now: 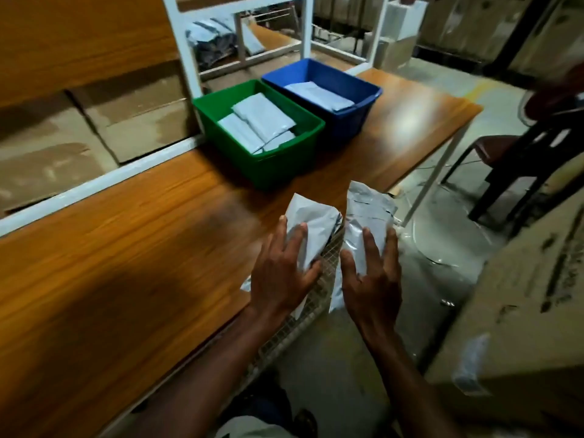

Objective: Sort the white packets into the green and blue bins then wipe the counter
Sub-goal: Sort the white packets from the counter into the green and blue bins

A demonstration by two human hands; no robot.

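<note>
My left hand (281, 270) holds a white packet (313, 219) over the counter's near edge, thumb curled round its side. My right hand (373, 276) holds a second white packet (366, 210) just to the right, past the counter edge. A green bin (278, 162) stands on the wooden counter (126, 248) ahead, with several white packets (262, 118) inside. A blue bin (354, 118) sits right behind it, touching, with a white packet (319, 94) in it.
A wire mesh basket (303, 314) hangs below my hands at the counter edge. Cardboard boxes (518, 311) stand at the right, and a dark chair (521, 162) stands beyond the counter's right end. A white frame (186, 58) rises behind the bins.
</note>
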